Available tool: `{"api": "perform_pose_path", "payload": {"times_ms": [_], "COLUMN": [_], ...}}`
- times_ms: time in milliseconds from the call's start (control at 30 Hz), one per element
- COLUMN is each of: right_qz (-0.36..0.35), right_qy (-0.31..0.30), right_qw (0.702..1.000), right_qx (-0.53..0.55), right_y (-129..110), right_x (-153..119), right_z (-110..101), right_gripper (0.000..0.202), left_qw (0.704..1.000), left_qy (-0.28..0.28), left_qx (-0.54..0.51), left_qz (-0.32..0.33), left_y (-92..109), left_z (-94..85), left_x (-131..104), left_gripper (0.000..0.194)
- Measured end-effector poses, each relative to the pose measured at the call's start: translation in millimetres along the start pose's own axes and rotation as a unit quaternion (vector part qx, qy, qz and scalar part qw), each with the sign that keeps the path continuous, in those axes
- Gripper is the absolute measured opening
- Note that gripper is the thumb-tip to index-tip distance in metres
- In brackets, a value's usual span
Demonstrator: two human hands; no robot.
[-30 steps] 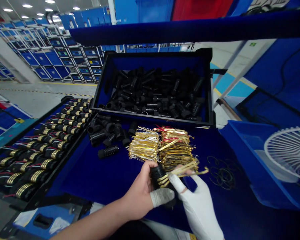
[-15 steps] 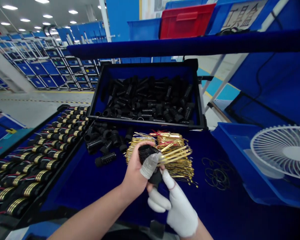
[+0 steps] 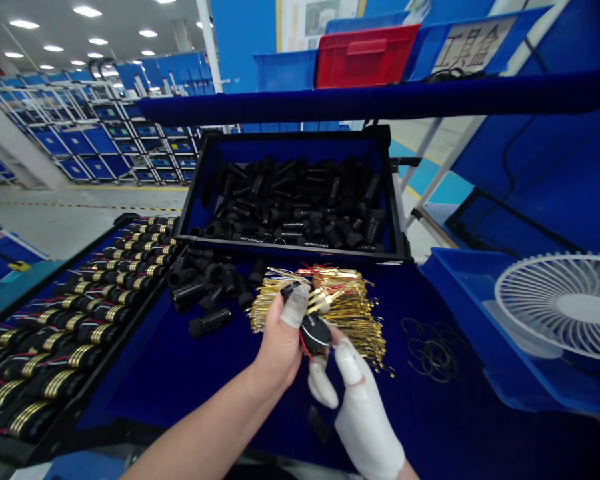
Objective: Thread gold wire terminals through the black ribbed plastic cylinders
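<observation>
My left hand (image 3: 277, 340), a clear covering on its thumb, is closed around a black cylindrical part (image 3: 316, 333). The part's round end faces me, and a red wire hangs from it. Gold strips (image 3: 323, 300) stick out of the part to the right, by my left thumb. My right hand (image 3: 363, 407), in a white glove with some bare fingertips, grips the part's near end from the right; its fingers are partly hidden. Behind both hands lie bundles of thin gold strips (image 3: 357, 327) with some red wires.
A blue-lined bin (image 3: 300, 250) full of black ribbed cylinders stands behind. Loose black cylinders (image 3: 210, 322) lie left of the strips. A tray (image 3: 97, 407) of gold-banded parts is at left. Black rings (image 3: 433, 357), a blue tub (image 3: 485, 373) and a white fan (image 3: 570, 307) are at right.
The part in my hands has turned, so its round end and a red wire now show. The gold strips look shorter from here, and my right hand has shifted slightly down.
</observation>
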State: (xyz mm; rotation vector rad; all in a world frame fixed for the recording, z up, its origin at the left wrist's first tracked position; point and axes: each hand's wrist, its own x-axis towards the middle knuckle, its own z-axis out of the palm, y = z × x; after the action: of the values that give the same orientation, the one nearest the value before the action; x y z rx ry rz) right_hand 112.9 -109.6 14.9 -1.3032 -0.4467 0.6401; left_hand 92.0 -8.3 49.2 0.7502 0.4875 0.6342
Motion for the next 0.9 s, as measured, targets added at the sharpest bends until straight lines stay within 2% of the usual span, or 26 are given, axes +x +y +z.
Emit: {"api": "perform_pose_path", "payload": {"times_ms": [33, 67, 100, 167, 233, 300, 367, 433, 500, 567, 633, 667, 700, 800, 900], "right_qz": [0.061, 0.086, 0.078, -0.015, -0.11, -0.158, -0.184, -0.212, -0.242, -0.265, -0.25, -0.226, -0.193, -0.112, -0.065], "right_qy": [-0.034, -0.049, -0.037, 0.027, 0.068, 0.068, 0.068, 0.06, 0.049, 0.003, -0.044, -0.047, -0.029, 0.096, 0.132], "right_qw": [0.996, 0.993, 0.995, 0.993, 0.951, 0.901, 0.864, 0.839, 0.823, 0.811, 0.799, 0.794, 0.788, 0.754, 0.717], "right_qx": [0.055, 0.071, 0.042, -0.111, -0.282, -0.399, -0.464, -0.497, -0.512, -0.522, -0.545, -0.562, -0.584, -0.64, -0.681], "right_y": [0, 0, 0, 3, 7, 13, 20, 25, 28, 26, 19, 13, 7, -11, -19], "right_x": [-1, 0, 1, 4, 7, 8, 7, 3, -2, -4, -1, 4, 11, 39, 67], "right_z": [1, 2, 2, 1, -2, -5, -6, -7, -9, -17, -37, -52, -70, -133, -183], "right_gripper": [0.045, 0.05, 0.048, 0.033, 0.038, 0.045, 0.049, 0.056, 0.061, 0.061, 0.052, 0.047, 0.043, 0.04, 0.031], "left_qw": [0.999, 0.998, 0.997, 0.996, 0.997, 0.998, 0.998, 0.999, 0.998, 0.992, 0.989, 0.988, 0.987, 0.981, 0.972], "left_qy": [-0.009, -0.015, -0.019, -0.02, -0.008, 0.009, 0.031, 0.04, 0.038, 0.031, 0.023, 0.018, 0.012, -0.005, 0.002], "left_qx": [0.032, 0.059, 0.077, 0.082, 0.064, 0.049, 0.032, 0.009, -0.01, -0.015, -0.021, -0.031, -0.044, -0.062, -0.042], "left_qz": [-0.002, -0.008, -0.01, 0.009, 0.036, 0.041, 0.035, 0.01, -0.055, -0.12, -0.143, -0.147, -0.151, -0.183, -0.23], "left_y": [-1, -2, -5, -10, -16, -20, -22, -22, -17, -10, -2, 1, 3, 6, 4], "left_z": [-1.6, -3.2, -4.5, -6.2, -6.4, -5.2, -2.8, -0.3, 0.5, -2.1, -7.8, -11.2, -14.3, -18.4, -12.0], "left_x": [-1, -2, -3, -1, 1, 3, 3, 2, 1, 2, 4, 6, 7, 7, 0], "left_gripper": [0.046, 0.045, 0.044, 0.041, 0.038, 0.037, 0.037, 0.036, 0.035, 0.034, 0.033, 0.032, 0.031, 0.029, 0.029]}}
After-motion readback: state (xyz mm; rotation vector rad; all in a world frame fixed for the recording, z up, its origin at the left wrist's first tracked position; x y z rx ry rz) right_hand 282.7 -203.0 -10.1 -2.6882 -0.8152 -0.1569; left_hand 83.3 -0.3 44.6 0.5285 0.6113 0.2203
